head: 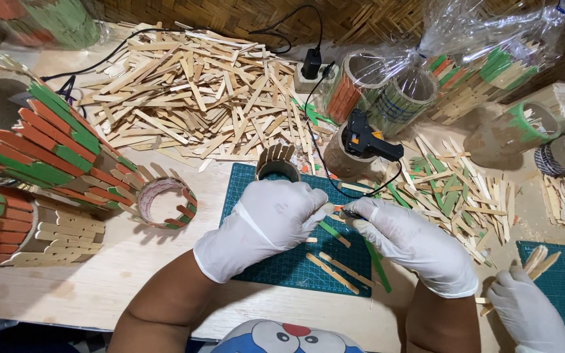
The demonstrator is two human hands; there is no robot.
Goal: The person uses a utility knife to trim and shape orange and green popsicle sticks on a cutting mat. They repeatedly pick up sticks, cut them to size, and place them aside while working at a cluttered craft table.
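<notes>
Over the green cutting mat [282, 265], the left hand [266, 222] and right hand [407, 238] meet, fingers [318, 212] pinched shut on a green stick [333, 233] slanting near-right between them.

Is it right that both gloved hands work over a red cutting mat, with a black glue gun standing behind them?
Not quite. In the head view the cutting mat is dark green, not red. The left hand and right hand do work over it, with the black glue gun standing behind.
</notes>
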